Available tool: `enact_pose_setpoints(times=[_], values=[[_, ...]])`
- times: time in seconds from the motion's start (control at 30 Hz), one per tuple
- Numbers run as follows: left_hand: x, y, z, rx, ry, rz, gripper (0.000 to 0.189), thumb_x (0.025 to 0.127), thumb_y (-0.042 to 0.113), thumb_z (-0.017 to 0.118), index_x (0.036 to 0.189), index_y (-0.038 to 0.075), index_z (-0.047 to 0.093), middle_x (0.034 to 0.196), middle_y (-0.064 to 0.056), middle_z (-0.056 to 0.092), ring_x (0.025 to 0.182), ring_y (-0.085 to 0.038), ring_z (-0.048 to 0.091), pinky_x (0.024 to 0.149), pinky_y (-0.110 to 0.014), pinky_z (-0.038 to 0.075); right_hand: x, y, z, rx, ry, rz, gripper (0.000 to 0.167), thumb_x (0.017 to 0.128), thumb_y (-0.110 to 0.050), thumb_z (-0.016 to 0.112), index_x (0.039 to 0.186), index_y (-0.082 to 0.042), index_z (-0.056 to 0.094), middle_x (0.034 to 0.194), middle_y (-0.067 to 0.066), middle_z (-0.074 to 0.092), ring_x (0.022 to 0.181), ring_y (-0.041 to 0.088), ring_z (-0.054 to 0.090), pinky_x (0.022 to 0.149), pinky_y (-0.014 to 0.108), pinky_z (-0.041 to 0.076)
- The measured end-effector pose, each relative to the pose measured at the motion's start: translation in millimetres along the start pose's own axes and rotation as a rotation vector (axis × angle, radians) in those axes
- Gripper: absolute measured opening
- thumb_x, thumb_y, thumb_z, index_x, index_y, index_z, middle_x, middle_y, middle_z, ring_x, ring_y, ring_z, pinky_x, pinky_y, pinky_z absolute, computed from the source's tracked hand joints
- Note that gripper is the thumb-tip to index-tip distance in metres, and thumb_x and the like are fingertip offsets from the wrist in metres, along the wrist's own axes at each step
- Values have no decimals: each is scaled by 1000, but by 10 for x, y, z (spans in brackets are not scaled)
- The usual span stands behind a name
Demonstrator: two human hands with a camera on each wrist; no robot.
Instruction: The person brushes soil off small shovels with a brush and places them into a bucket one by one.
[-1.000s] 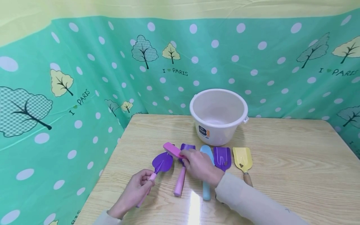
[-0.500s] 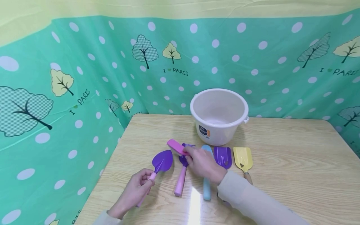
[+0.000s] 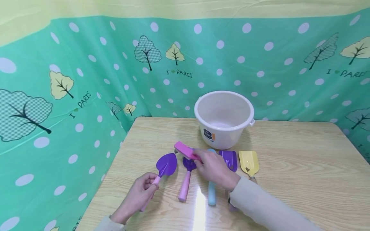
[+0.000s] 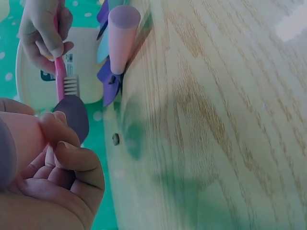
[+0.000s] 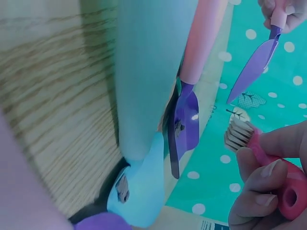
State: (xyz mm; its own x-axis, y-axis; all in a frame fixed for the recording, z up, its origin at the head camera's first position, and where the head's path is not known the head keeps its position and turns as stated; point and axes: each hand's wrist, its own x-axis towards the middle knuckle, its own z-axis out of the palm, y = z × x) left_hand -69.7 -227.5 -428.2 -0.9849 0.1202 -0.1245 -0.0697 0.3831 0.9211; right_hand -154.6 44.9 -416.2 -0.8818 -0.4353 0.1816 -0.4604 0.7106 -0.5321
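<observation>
My left hand (image 3: 141, 194) grips the pink handle of a small garden trowel (image 3: 166, 164) with a purple pointed blade, held over the table. In my right hand (image 3: 215, 166) is a pink scrubbing brush (image 3: 184, 150), its pale bristles facing down and left in the head view. The brush is up and right of the trowel blade, over a purple shovel (image 3: 185, 187) with a pink handle. From the left wrist, the brush's bristles (image 4: 71, 86) show just beyond the trowel blade (image 4: 74, 115). A small dark clump (image 4: 115, 139) lies on the table nearby.
Right of the pink-handled shovel lie a light blue shovel (image 3: 212, 194), another purple shovel (image 3: 228, 159) and a yellow shovel (image 3: 249, 161). Dark clumps (image 5: 123, 188) sit on some blades. A white bucket (image 3: 226, 136) stands behind them, before the green curtain (image 3: 185, 96).
My right hand has carried the brush to the right and away from the trowel blade. The left hand stays in place, with the trowel blade tilted slightly up.
</observation>
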Motion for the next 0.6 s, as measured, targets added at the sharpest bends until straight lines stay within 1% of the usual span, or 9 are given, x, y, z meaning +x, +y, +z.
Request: enact_pose_setpoints(times=[0.17,0.33,0.53,0.6], values=[[24,22,-3,13,-5,16,26,86,-1,60,110,-8,55,85,-14,59,62,-16,55,51,-24,48,-67,26,-67,13,12,27,36,87,-17,65,123,-18,61,98,-7,64,76,6,53,61,23,46],[52,63,-13,43,-2,28,26,86,1,61,110,-6,56,84,-10,59,64,-18,56,53,-25,49,-136,54,-145,1,19,45,36,86,-19,67,122,-16,61,90,-8,60,68,7,51,55,23,44],[101,104,-22,47,5,34,25,86,1,62,109,-5,57,87,-13,60,69,-22,58,58,-26,51,-220,101,-224,-25,8,53,34,86,-21,68,119,-16,62,82,-13,56,63,4,49,53,21,43],[119,121,-26,51,14,36,24,85,0,62,109,-5,57,87,-13,60,70,-22,58,59,-26,52,-248,115,-248,-35,4,59,32,87,-21,68,118,-17,63,77,-14,53,61,4,48,50,21,42]])
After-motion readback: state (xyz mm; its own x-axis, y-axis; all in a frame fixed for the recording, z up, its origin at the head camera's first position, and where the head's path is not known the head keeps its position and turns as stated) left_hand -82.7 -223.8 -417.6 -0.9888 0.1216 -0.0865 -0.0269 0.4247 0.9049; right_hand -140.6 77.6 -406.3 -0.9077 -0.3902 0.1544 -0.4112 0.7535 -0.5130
